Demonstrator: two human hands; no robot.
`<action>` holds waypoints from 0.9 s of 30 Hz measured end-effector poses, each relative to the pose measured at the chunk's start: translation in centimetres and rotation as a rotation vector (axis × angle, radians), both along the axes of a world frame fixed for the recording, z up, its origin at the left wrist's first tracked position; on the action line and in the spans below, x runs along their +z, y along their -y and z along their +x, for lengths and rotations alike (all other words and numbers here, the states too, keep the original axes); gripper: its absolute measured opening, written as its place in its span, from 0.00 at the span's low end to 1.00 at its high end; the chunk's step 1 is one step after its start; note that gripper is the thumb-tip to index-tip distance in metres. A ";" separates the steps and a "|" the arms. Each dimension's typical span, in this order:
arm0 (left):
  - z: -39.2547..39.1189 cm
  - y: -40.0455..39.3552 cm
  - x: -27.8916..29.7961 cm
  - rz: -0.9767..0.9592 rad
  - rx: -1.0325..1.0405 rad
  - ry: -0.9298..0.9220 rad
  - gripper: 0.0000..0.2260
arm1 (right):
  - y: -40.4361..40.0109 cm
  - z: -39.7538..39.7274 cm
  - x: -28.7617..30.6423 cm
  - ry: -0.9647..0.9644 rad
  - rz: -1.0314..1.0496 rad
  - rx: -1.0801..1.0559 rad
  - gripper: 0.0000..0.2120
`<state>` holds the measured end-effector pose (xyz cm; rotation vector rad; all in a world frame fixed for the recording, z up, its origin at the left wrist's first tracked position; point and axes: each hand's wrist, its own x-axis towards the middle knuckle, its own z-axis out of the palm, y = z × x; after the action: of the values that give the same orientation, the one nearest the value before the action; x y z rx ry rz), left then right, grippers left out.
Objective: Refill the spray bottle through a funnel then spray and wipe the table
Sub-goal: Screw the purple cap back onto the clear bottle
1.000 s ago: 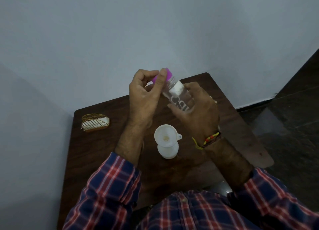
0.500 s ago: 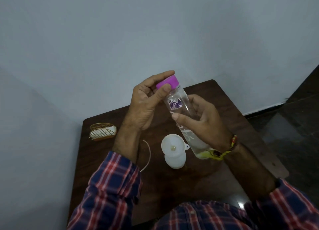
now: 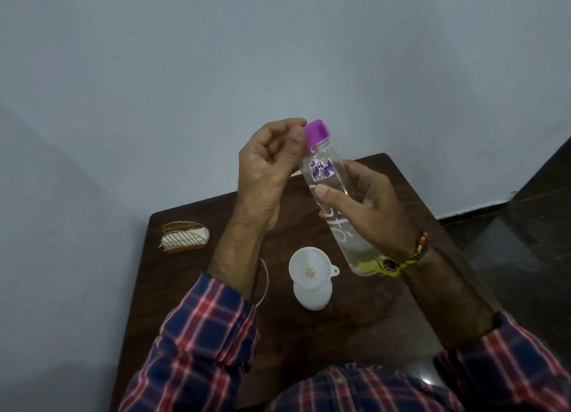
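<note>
A clear water bottle (image 3: 327, 176) with a purple print is held tilted above the dark wooden table (image 3: 191, 294); a little liquid shows near its base. My right hand (image 3: 364, 207) wraps its body. My left hand (image 3: 272, 164) pinches the purple cap (image 3: 316, 132) at the bottle's top with thumb and fingers. Below the hands, a white funnel (image 3: 310, 268) sits in the neck of a small white spray bottle (image 3: 312, 295) standing on the table; its spray head is not in view.
A wire holder with a white cloth (image 3: 185, 238) lies at the table's back left corner. A thin white tube (image 3: 265, 283) curls beside my left forearm. Grey walls stand close behind and left; dark floor lies to the right.
The bottle has come more upright and a little higher in my right hand. My left hand's fingers have shifted round the purple cap, staying closed on it.
</note>
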<state>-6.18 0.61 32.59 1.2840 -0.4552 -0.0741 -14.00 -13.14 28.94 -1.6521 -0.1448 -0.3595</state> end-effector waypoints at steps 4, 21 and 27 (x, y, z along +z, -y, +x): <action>0.4 -0.4 0.2 -0.024 -0.063 -0.056 0.24 | -0.8 0.0 0.0 0.020 -0.022 0.015 0.14; 1.1 -2.1 -1.9 -0.123 0.020 -0.212 0.17 | -1.4 1.7 -0.4 0.050 -0.051 -0.011 0.14; 0.1 -1.6 -1.9 -0.039 0.192 -0.139 0.20 | -1.7 2.9 -1.1 0.045 -0.161 -0.038 0.18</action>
<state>-6.05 2.19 30.73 1.2696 -0.2126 0.0069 -11.12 -11.40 27.87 -1.8087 -0.1800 -0.4233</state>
